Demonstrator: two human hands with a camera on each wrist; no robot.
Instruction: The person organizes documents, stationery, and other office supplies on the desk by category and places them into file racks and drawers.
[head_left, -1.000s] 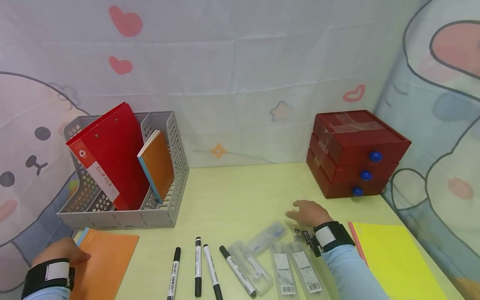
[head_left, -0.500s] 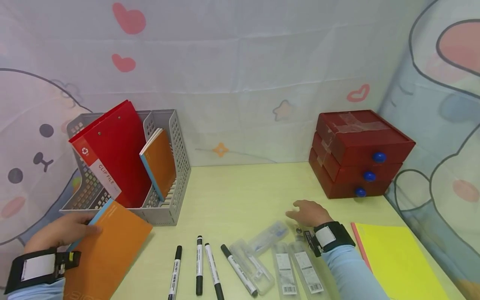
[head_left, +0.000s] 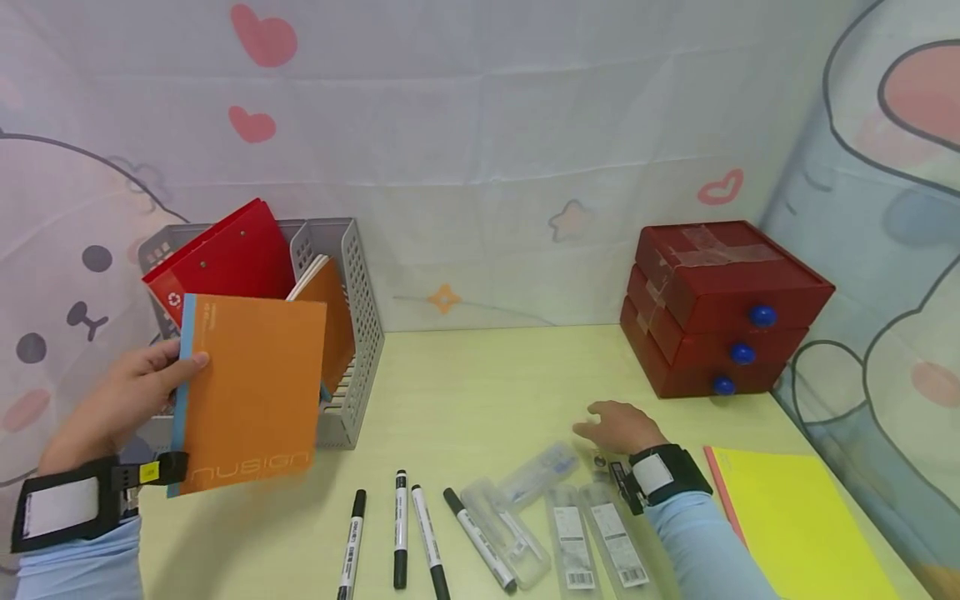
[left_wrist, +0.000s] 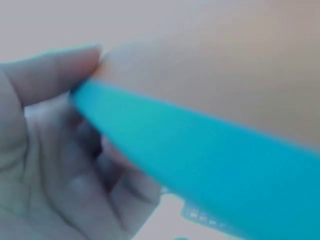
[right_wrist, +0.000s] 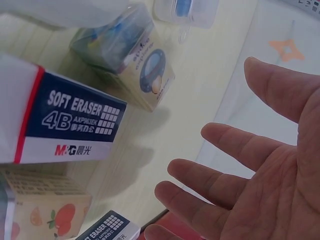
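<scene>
My left hand (head_left: 120, 400) grips an orange notebook (head_left: 255, 392) by its blue spine edge, thumb on the front cover. The notebook is off the table, in front of the grey divided basket (head_left: 366, 333). Behind it in the basket lean a red clip file (head_left: 243, 250) and a second orange notebook (head_left: 339, 321), both partly covered. In the left wrist view the blue spine (left_wrist: 200, 145) runs out from between thumb and fingers. My right hand (head_left: 624, 427) hovers with its fingers spread, holding nothing. Nearest it in the right wrist view are a soft eraser (right_wrist: 70, 120) and a small box (right_wrist: 130, 60).
Several black-and-white markers (head_left: 350, 546) lie at the front middle, beside clear plastic cases (head_left: 570, 542). A yellow notebook (head_left: 802, 517) is at the right edge. Dark red drawers (head_left: 720, 308) with blue knobs stand at the back right.
My left hand has lifted the orange notebook off the table and raised it toward the basket, turning it upright. My right hand stays in place.
</scene>
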